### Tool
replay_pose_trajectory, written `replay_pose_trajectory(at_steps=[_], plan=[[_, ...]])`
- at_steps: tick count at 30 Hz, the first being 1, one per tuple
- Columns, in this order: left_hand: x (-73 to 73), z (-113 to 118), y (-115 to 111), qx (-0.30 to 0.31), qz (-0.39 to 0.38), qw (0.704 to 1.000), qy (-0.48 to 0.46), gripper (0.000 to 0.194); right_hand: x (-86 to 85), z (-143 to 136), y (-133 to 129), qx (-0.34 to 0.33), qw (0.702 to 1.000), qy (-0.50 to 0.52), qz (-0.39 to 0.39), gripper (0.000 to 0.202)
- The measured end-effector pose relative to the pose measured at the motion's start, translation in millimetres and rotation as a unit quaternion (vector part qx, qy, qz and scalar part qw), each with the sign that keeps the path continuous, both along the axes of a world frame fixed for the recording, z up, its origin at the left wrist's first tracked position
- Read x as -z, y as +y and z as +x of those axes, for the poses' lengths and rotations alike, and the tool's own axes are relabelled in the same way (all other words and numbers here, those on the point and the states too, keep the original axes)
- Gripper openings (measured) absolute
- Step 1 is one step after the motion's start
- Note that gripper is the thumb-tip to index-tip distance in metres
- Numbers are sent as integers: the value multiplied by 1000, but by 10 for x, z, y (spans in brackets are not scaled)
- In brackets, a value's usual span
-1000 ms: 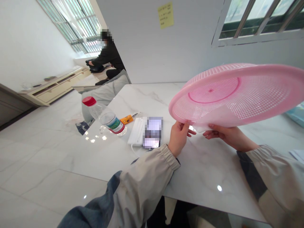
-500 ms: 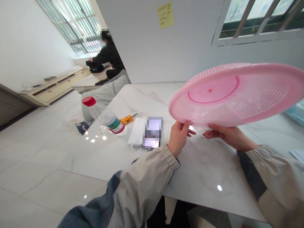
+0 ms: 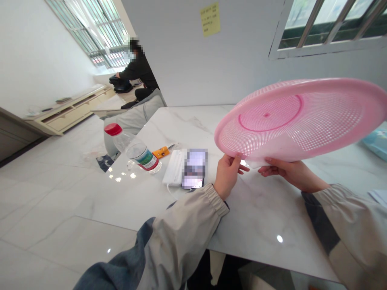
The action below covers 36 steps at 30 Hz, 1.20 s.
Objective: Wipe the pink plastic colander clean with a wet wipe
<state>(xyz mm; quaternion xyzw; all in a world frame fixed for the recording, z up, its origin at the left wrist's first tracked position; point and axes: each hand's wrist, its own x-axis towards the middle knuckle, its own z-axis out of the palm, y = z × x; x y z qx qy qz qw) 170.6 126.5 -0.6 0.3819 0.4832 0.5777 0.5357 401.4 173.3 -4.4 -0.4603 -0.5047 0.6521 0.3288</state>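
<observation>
evidently pinching tilted pink basket (image 3: 302, 121) from one side with left hand (image 3: 228, 176) and right hand (image 3: 294, 175) above counter (image 3: 256, 225); may tip it through loosened grip.

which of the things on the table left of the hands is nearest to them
The phone, just left of the left hand; the flat white item beside it, the orange item and the red-capped bottle all sit farther left.
</observation>
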Motion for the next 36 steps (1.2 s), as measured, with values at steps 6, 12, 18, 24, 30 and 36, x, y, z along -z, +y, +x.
replay_pose_trajectory(at_steps=[6,12,18,24,30,36], plan=[[-15,0,-3,1,-3,1000,2,28,10,6,7,-4,1000,-4,3,48],[-5,-5,-5,2,0,1000,-2,32,-67,-18,-54,-11,1000,5,-10,43],[-1,-1,-16,46,-18,999,-17,34,28,11,-19,-54,998,12,-30,50],[-26,2,-30,58,-22,998,-18,30,103,29,39,-42,999,15,-23,48],[-23,16,-56,93,-16,995,-25,35,91,32,54,-53,997,43,-26,45],[7,35,-110,192,8,981,-21,54,-13,-11,-7,-133,987,71,-50,45]])
